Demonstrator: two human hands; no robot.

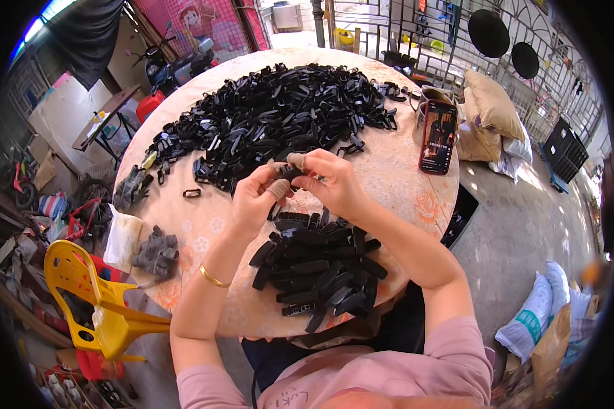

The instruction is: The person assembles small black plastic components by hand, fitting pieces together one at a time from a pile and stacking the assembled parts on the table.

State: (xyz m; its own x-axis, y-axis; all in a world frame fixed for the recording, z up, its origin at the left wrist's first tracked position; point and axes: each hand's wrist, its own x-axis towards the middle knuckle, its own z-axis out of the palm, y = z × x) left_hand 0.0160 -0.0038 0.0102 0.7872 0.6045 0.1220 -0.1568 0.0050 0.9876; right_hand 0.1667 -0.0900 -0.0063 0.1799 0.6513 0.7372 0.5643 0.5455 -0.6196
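Note:
Both hands meet over the middle of the round table, between two heaps of black parts. My left hand [255, 198] and my right hand [332, 183] are closed with fingertips together, pinching a small black plastic part [290, 172] between them. Beige wraps cover some of the fingertips. What exactly the part is remains too small and too covered to tell. Beyond the hands spreads a large heap of small black plastic parts [273, 112], some loop-shaped. Closer to my body, under the wrists, lies a smaller pile of longer black pieces [320, 266].
A phone [437, 138] stands upright at the table's right against a bag. Grey cloth [156, 253] and a white bag [123, 238] lie at the left edge of the patterned tablecloth [205, 249]. A yellow chair [106, 300] stands left; stuffed sacks [491, 109] sit right.

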